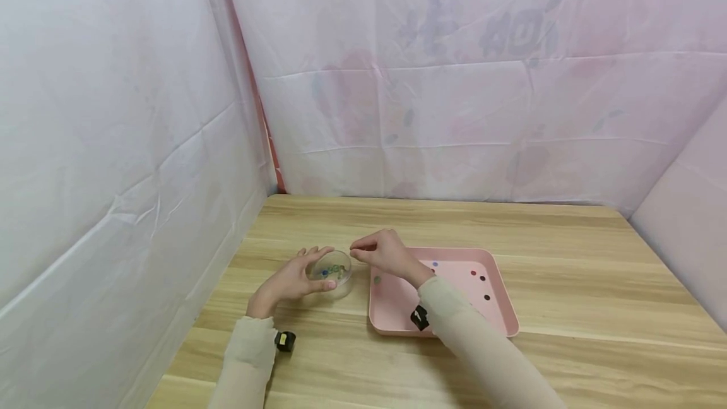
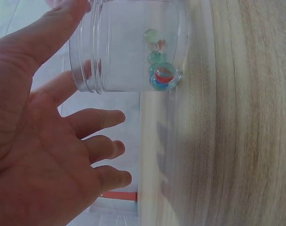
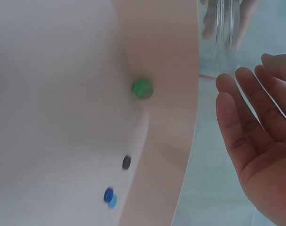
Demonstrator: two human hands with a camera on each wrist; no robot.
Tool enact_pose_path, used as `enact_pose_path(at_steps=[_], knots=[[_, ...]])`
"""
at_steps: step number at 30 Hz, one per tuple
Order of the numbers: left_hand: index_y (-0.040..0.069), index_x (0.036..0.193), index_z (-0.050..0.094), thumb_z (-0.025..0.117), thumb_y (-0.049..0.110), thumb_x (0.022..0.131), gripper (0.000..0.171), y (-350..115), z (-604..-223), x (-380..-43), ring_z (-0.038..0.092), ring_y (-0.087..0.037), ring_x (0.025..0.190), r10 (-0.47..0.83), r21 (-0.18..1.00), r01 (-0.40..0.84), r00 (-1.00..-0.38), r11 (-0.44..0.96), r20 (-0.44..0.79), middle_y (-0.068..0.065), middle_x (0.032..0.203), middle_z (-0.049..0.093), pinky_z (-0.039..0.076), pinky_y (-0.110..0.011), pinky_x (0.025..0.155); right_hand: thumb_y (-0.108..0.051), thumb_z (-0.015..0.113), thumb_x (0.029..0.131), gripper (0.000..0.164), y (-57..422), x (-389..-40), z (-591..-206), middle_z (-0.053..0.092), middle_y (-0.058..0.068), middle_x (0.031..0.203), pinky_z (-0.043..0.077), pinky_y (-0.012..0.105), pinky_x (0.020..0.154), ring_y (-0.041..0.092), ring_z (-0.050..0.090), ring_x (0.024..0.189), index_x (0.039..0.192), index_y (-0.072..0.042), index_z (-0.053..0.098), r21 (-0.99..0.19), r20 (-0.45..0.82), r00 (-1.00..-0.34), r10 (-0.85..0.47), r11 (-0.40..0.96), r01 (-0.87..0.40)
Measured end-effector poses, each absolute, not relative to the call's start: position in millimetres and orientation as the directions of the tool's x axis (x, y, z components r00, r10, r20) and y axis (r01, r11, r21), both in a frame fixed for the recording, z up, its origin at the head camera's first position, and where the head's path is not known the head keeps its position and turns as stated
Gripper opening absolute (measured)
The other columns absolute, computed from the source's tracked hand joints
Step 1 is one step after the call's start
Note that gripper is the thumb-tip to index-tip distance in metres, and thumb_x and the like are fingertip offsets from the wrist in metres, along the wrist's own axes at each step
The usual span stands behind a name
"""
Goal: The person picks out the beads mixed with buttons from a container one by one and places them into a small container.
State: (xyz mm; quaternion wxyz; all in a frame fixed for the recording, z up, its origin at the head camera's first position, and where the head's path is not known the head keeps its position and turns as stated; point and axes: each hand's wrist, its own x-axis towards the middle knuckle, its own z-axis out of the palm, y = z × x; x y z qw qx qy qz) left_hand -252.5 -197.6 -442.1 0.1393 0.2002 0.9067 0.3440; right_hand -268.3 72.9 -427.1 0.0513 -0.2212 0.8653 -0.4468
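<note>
My left hand (image 1: 288, 281) grips a clear round jar (image 2: 124, 47) near its rim with thumb and index finger, the other fingers spread beside it. Several glass marbles (image 2: 162, 74), green, orange and blue-red, lie together at the jar's bottom. Over the near left part of the pink tray, my right hand (image 1: 390, 254) reaches left, its thumb and index tips close beside the jar's mouth. Nothing shows between those tips, and in the right wrist view the fingers are loosely bent. A green marble (image 3: 143, 88) rests in the tray by its wall.
The pink tray (image 1: 397, 308) sits right of the jar on the wood-grain table (image 1: 568, 283). Small dark discs (image 3: 126, 162), a blue disc (image 3: 108, 194) and a red disc (image 1: 473, 273) are scattered in it. Pale cloth (image 1: 443, 106) hangs behind and on both sides.
</note>
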Motion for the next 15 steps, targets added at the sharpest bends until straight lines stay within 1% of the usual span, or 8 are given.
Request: enact_pose_path(at_steps=[2,3,4,6,9,10,11,15], knots=[[0.022,0.164,0.041,0.081,0.05,0.091,0.087,-197.7,-442.0,-252.7,0.009,-0.059,0.158,0.461,0.684,0.269,-0.88,0.679,-0.112,-0.03,0.17,0.025,0.02,-0.079,0.12,-0.026,0.072,0.102,0.025,79.2,-269.5,-427.7,0.081,0.005,0.114,0.062,0.029,0.08,0.014,0.076,0.096,0.12,-0.012,0.081,-0.797,0.11,-0.903,-0.416,0.506,-0.33],[0.021,0.164,0.041,0.081,0.05,0.091,0.087,-197.8,-442.0,-252.9,0.009,-0.059,0.158,0.462,0.684,0.27,-0.88,0.677,-0.11,-0.03,0.17,0.025,0.02,-0.079,0.12,-0.027,0.072,0.102,0.025,82.7,-270.0,-428.1,0.081,0.005,0.113,0.061,0.028,0.074,0.015,0.076,0.09,0.12,-0.013,0.081,-0.801,0.109,-0.905,-0.411,0.503,-0.325],[0.021,0.164,0.041,0.081,0.049,0.091,0.087,-197.8,-442.1,-253.1,0.009,-0.059,0.158,0.463,0.686,0.271,-0.879,0.675,-0.109,-0.03,0.17,0.025,0.019,-0.079,0.121,-0.027,0.072,0.102,0.025,86.0,-270.4,-428.4,0.082,0.006,0.112,0.06,0.028,0.07,0.018,0.076,0.088,0.12,-0.013,0.081,-0.805,0.104,-0.909,-0.404,0.502,-0.316],[0.021,0.164,0.041,0.081,0.049,0.092,0.087,-197.8,-442.3,-253.3,0.008,-0.059,0.158,0.465,0.686,0.273,-0.879,0.674,-0.107,-0.029,0.17,0.026,0.019,-0.079,0.121,-0.028,0.072,0.102,0.027,92.0,-271.1,-429.6,0.082,0.007,0.111,0.057,0.027,0.062,0.025,0.077,0.085,0.122,-0.012,0.081,-0.818,0.096,-0.915,-0.392,0.492,-0.297],[0.021,0.164,0.041,0.081,0.05,0.091,0.088,-197.5,-442.6,-253.5,0.008,-0.059,0.158,0.464,0.687,0.272,-0.879,0.674,-0.108,-0.029,0.17,0.025,0.018,-0.08,0.121,-0.028,0.071,0.102,0.031,100.4,-272.6,-434.8,0.082,0.012,0.108,0.053,0.031,0.055,0.035,0.076,0.083,0.125,-0.008,0.079,-0.843,0.073,-0.923,-0.377,0.472,-0.259],[0.021,0.164,0.041,0.081,0.049,0.091,0.088,-197.4,-442.6,-253.5,0.008,-0.059,0.158,0.464,0.687,0.272,-0.879,0.674,-0.108,-0.029,0.17,0.025,0.018,-0.08,0.12,-0.028,0.071,0.102,0.032,102.6,-273.1,-436.9,0.082,0.012,0.107,0.054,0.031,0.057,0.036,0.077,0.086,0.125,-0.007,0.078,-0.844,0.066,-0.926,-0.373,0.474,-0.251],[0.021,0.164,0.041,0.081,0.049,0.091,0.088,-197.4,-442.5,-253.5,0.008,-0.059,0.158,0.465,0.686,0.272,-0.879,0.675,-0.108,-0.029,0.17,0.025,0.018,-0.08,0.12,-0.028,0.072,0.102,0.033,104.8,-273.7,-439.6,0.082,0.012,0.106,0.056,0.032,0.057,0.035,0.077,0.086,0.126,-0.006,0.078,-0.845,0.059,-0.928,-0.368,0.476,-0.243],[0.02,0.164,0.041,0.081,0.048,0.091,0.088,-197.6,-442.5,-253.5,0.009,-0.06,0.158,0.468,0.683,0.28,-0.878,0.674,-0.102,-0.029,0.17,0.026,0.018,-0.08,0.12,-0.028,0.072,0.102,0.031,112.8,-276.1,-449.1,0.082,0.008,0.108,0.059,0.031,0.067,0.022,0.077,0.087,0.123,-0.006,0.079,-0.826,0.066,-0.933,-0.355,0.505,-0.251]])
